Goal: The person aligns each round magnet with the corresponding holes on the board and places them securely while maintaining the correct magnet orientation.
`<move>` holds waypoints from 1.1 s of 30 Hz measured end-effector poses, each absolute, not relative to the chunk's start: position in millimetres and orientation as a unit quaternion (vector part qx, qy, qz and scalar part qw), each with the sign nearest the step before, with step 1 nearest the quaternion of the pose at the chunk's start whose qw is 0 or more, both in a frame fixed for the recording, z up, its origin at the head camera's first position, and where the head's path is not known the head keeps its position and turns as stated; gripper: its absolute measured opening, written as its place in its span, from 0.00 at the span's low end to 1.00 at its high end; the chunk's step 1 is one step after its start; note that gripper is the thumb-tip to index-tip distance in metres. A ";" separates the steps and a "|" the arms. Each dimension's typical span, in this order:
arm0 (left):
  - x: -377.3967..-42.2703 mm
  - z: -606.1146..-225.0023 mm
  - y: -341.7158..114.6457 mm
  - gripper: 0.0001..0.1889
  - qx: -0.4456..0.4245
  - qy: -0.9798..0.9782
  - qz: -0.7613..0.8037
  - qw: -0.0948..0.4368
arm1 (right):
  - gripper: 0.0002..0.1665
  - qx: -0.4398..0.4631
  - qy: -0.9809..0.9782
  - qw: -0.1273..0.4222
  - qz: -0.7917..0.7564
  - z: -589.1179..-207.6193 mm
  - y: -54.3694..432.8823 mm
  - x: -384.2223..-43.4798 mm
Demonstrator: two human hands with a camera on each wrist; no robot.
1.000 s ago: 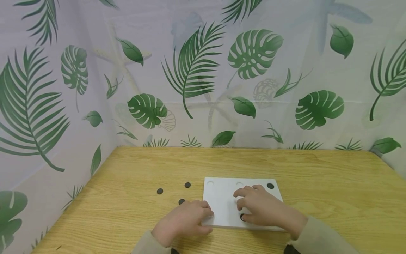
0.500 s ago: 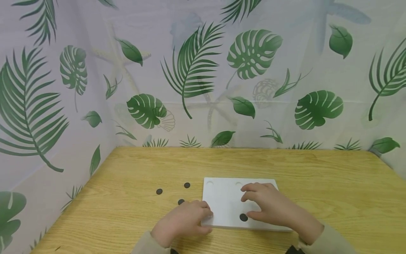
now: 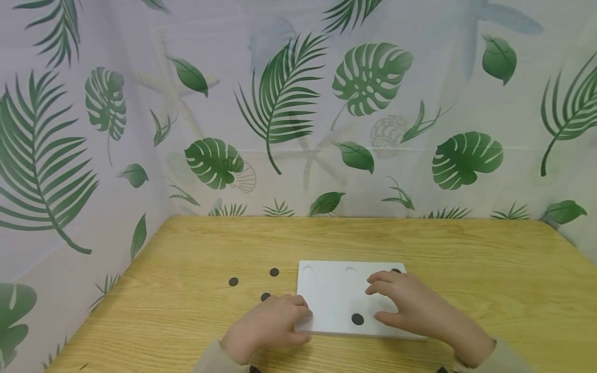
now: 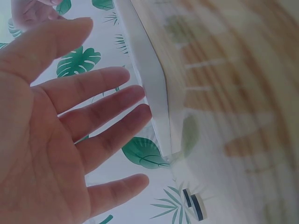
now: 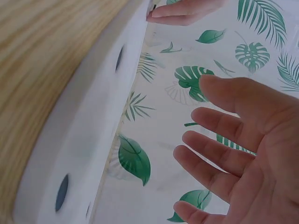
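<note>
A white board (image 3: 326, 295) lies flat, with shallow round recesses along its back edge. My left hand (image 3: 268, 326) rests at its left front corner; the left wrist view shows the fingers (image 4: 117, 133) spread and fairly straight, tips right at the edge. Over the board's right part hovers my right hand (image 3: 410, 300), fingers spread and nothing in them. A black disc (image 3: 357, 319) sits at the board's front middle, left of the right thumb. Another disc (image 3: 396, 271) at the back right is partly covered by that hand. The right wrist view also shows a dark disc (image 5: 62, 192) near the board's right end.
Left of the board, three loose black discs lie on the wooden table (image 3: 186, 311): one disc (image 3: 233, 282) farthest left, one (image 3: 274, 272) farther back, and a third disc (image 3: 266, 297) partly behind the left hand. A leaf-patterned cloth (image 3: 289, 114) hangs around the table.
My right hand has let go of the disc at the front middle and drawn away to the right, now overlapping the back right disc. The left hand has stayed at the corner.
</note>
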State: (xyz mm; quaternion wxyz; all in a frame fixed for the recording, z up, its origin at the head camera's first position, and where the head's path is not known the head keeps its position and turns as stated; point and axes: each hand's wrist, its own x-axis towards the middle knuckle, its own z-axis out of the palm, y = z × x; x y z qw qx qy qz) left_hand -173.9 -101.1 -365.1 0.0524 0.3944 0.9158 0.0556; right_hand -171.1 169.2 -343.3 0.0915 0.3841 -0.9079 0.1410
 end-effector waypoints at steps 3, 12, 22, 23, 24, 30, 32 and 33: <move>-174.0 -365.5 -100.6 0.15 0.397 0.915 0.057 0.050 | 0.16 0.376 -0.911 0.094 0.142 -343.3 175.9 -169.3; -173.7 -365.6 -100.4 0.16 0.390 0.917 0.061 0.059 | 0.17 0.366 -0.913 0.099 0.153 -347.1 195.1 -164.8; -175.2 -367.1 -99.7 0.15 0.398 0.914 0.055 0.049 | 0.18 0.325 -0.929 0.065 0.163 -343.6 207.4 -162.4; -175.4 -367.2 -99.6 0.15 0.399 0.914 0.054 0.048 | 0.18 0.325 -0.929 0.066 0.162 -344.1 207.6 -162.7; -175.5 -367.2 -99.6 0.15 0.400 0.914 0.053 0.048 | 0.18 0.326 -0.929 0.065 0.163 -344.7 207.6 -163.0; -175.4 -367.2 -100.0 0.15 0.393 0.916 0.054 0.057 | 0.19 0.312 -0.934 0.029 0.172 -349.2 207.3 -165.1; -175.0 -367.2 -100.2 0.15 0.392 0.916 0.055 0.058 | 0.19 0.300 -0.938 0.003 0.173 -350.8 207.0 -166.3; -174.7 -367.3 -100.3 0.15 0.391 0.917 0.056 0.059 | 0.20 0.294 -0.940 -0.009 0.172 -351.8 206.9 -166.7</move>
